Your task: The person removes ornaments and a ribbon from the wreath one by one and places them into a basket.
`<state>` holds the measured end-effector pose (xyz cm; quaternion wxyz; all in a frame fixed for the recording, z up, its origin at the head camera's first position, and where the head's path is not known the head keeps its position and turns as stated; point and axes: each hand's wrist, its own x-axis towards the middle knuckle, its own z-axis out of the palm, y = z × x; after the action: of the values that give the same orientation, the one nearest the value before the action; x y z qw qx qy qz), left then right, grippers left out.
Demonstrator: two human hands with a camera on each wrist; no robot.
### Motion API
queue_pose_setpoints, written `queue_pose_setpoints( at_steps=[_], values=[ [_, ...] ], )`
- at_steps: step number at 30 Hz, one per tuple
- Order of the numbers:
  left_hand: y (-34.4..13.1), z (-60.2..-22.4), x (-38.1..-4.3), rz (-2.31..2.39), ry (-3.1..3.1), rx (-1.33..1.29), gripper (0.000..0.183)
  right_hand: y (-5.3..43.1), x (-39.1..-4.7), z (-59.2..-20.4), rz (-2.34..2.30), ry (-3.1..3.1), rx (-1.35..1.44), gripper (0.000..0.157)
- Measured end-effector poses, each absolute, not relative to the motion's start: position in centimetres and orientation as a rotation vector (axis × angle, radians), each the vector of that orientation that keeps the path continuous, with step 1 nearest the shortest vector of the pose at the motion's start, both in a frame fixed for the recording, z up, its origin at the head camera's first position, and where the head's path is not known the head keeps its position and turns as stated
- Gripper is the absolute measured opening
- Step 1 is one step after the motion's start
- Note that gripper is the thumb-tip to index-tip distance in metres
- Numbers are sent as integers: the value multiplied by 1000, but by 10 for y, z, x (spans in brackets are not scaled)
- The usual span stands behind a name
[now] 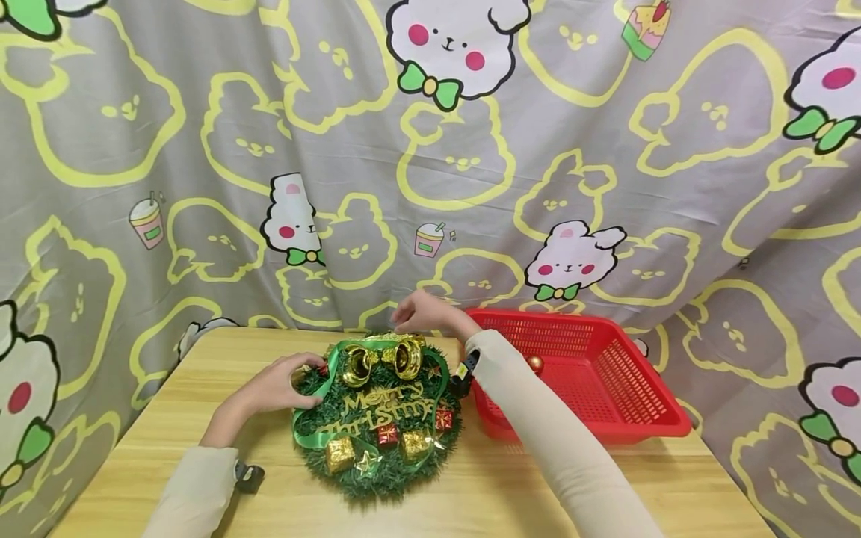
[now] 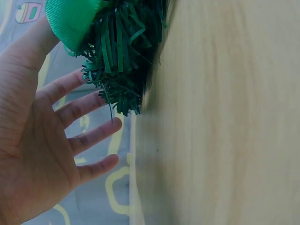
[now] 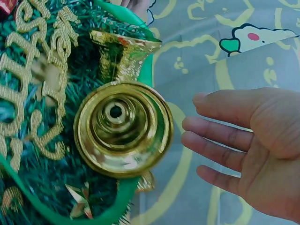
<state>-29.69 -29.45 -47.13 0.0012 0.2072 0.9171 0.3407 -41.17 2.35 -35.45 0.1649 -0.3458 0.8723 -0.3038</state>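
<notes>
A green tinsel Christmas wreath (image 1: 377, 482) lies on the table, with gold "Merry Christmas" lettering (image 1: 380, 407) and small red and gold gift boxes. Two gold bells (image 1: 406, 360) sit at its far side, and a green ribbon (image 1: 327, 385) runs along it. At the wreath's left edge is my left hand (image 1: 276, 385), fingers spread; in the left wrist view some fingertips pass behind the tinsel (image 2: 117, 56). My right hand (image 1: 427, 312) hovers beyond the bells. The right wrist view shows its fingers (image 3: 215, 133) extended, apart from the near bell (image 3: 124, 131), holding nothing.
On the right of the wooden table (image 1: 269, 493) stands a red plastic basket (image 1: 646, 430) with a gold ball (image 1: 534, 364) inside. My right forearm crosses over its near left part. A patterned curtain (image 1: 363, 164) hangs behind the table.
</notes>
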Motion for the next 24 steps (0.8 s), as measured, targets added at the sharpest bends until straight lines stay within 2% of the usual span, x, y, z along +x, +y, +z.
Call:
queue_pose_setpoints(
  at_steps=[17, 24],
  values=[
    [-293, -469, -296, 1055, 2880, 624, 69, -11, -408, -378, -808, 2564, -857, 23],
    [-293, -469, -296, 1048, 2882, 613, 69, -14, -407, -384, -777, 2582, -826, 14]
  ],
)
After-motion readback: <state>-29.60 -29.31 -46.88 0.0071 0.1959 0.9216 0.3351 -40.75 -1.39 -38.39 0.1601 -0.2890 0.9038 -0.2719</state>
